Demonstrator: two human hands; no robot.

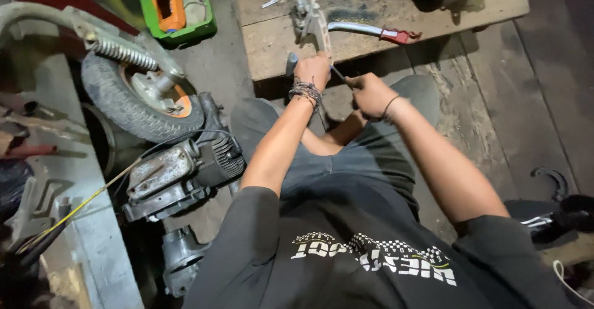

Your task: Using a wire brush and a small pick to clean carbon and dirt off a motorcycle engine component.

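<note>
Left hand (313,71) is gripping the pale upright metal bracket (320,29) at the wooden desk (371,6) edge; right hand (370,94) is clenching a thin dark tool (338,73) angling up-left toward the bracket.

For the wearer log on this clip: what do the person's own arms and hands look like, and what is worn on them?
Both arms are bare from the short sleeves of a dark grey T-shirt with pale checkered lettering on the chest. The left hand has a stack of braided and beaded bracelets at the wrist. The right hand has one thin dark band at the wrist. No gloves, no watch.
</note>
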